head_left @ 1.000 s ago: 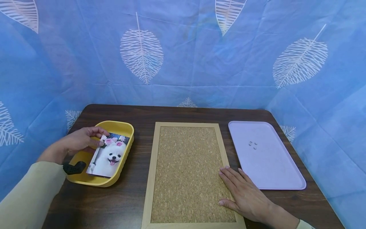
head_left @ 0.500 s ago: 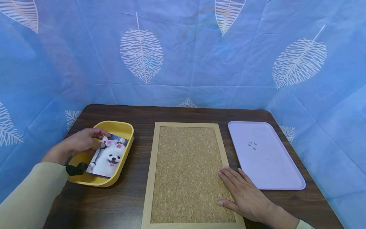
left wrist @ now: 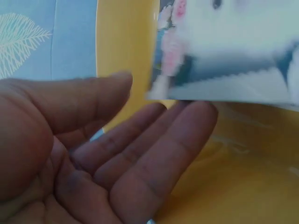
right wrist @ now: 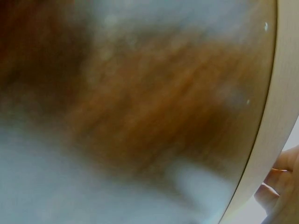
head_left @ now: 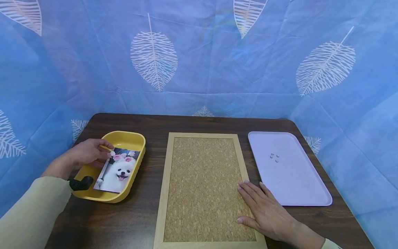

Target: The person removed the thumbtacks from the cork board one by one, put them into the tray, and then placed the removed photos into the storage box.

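Nearest, the right hand (head_left: 267, 211) lies flat, fingers spread, on the lower right corner of the cork board (head_left: 203, 188), pinning it to the counter (head_left: 130, 221). Farther off, the left hand (head_left: 85, 154) has loosely extended fingers at the upper left corner of the dog photograph (head_left: 119, 170), which leans inside the yellow tray (head_left: 130, 138); whether they pinch it cannot be told. The photograph is judged light, thin, flexible and glossy: best pinched at a corner or edge, not on its printed face. Beyond the right hand, a lilac tray (head_left: 311, 193) holds small pins (head_left: 275, 157).
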`<state>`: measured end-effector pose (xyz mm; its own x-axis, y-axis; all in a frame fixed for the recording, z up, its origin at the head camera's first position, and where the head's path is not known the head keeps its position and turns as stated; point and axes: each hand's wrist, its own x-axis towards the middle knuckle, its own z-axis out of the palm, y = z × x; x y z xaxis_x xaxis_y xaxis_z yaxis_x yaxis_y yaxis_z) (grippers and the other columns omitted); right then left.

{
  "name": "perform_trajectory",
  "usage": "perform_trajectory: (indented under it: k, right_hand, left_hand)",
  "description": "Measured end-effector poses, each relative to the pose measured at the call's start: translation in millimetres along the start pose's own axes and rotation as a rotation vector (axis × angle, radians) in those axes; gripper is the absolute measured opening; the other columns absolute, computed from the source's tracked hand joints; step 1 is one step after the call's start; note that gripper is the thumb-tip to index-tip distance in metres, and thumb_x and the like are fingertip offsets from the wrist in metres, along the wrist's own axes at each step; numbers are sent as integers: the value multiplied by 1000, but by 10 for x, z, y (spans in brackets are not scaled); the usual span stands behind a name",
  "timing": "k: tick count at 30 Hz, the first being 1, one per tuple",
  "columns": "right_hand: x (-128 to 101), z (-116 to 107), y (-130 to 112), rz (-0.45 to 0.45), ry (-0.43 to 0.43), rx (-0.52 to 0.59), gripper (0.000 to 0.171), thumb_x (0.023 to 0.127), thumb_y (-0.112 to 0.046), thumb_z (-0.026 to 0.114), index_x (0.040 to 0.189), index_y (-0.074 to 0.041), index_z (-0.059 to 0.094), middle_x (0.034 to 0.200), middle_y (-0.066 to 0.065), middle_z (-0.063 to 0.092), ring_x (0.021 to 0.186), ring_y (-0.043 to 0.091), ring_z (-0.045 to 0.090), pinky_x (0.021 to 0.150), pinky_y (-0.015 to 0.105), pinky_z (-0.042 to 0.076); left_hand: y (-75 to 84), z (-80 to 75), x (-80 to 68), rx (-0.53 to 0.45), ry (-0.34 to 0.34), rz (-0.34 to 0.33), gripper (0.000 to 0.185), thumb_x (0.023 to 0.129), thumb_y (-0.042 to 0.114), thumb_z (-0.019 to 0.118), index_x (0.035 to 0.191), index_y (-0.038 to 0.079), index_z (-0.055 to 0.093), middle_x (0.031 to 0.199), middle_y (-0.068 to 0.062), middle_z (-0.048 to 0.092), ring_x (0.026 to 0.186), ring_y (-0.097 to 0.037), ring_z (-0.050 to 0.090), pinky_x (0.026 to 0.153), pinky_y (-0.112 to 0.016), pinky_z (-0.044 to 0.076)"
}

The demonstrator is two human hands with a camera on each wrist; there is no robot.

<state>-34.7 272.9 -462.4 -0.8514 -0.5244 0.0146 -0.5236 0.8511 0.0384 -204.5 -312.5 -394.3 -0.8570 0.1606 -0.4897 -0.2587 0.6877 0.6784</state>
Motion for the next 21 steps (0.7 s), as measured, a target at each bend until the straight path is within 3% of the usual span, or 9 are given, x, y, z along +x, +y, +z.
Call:
perform_trajectory:
  k: [7, 12, 15, 21]
  right_hand:
    - [-1, -1, 8, 2, 9, -12, 89, 100, -74, 47, 161, -9, 43, 167, 8, 43, 155, 31, 39, 123, 64, 26]
    - [30, -42, 10, 5, 17, 9, 89, 101, -72, 50, 160, -7, 44, 166, 10, 43, 154, 31, 40, 123, 65, 26]
    - [105, -111, 20, 12, 45, 20, 88, 100, -69, 56, 159, -5, 45, 165, 13, 44, 153, 32, 41, 122, 66, 27]
    - [338, -317, 92, 33, 159, 62, 88, 99, -59, 65, 159, 2, 42, 164, 21, 42, 154, 39, 38, 123, 66, 26]
  left_hand:
    - [38, -21, -3, 5, 22, -34, 47, 108, 5, 56, 149, -11, 40, 144, -39, 51, 115, -45, 69, 89, -49, 64]
    - [112, 16, -53, 1, 67, 35, 47, 111, 12, 52, 150, -12, 41, 146, -39, 50, 125, -49, 64, 95, -50, 61]
    - [224, 108, -134, 56, 139, 86, 46, 113, 20, 52, 149, -8, 46, 143, -35, 55, 125, -47, 64, 100, -53, 58]
    - [600, 443, -368, 264, 374, 110, 47, 111, 29, 54, 149, 1, 51, 145, -32, 56, 122, -49, 59, 94, -63, 55]
